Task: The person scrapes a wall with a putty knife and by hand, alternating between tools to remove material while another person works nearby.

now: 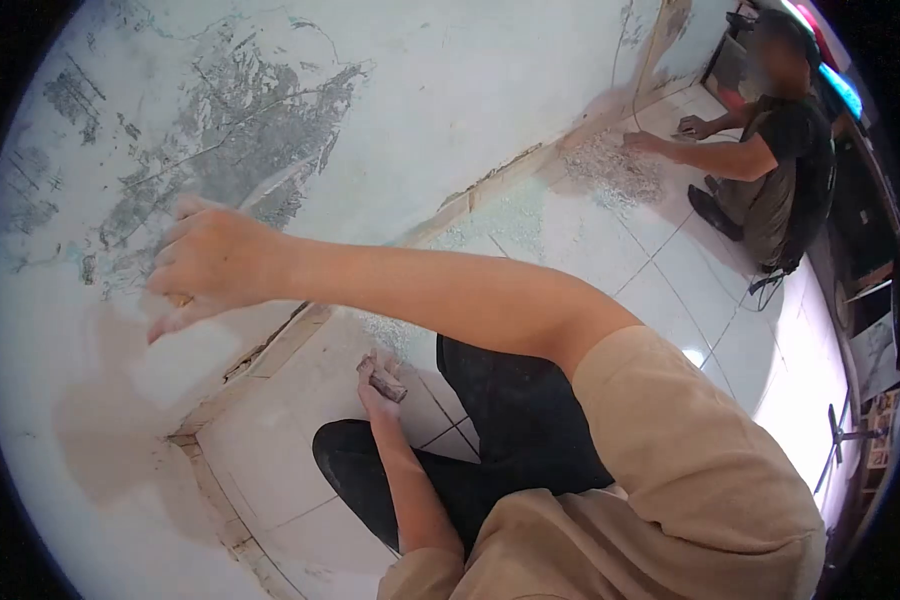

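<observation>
My right hand [215,260] is raised at the left, in front of the damaged wall [450,90]. Its fingers are curled and whatever they grip is hidden; a ring shows on one finger. A pale, blurred streak lies beside it over the grey patch [245,115] of bared wall with peeling edges. Low over the floor, near my bent knee, my left hand [378,385] is closed around a small dark, dusty block [387,384].
A co-worker [790,150] crouches at the upper right, hands near a debris pile [615,170]. Pale dust and flakes lie on the tiled floor [670,290] along the wall's broken base edge [500,178]. A cable runs near the co-worker.
</observation>
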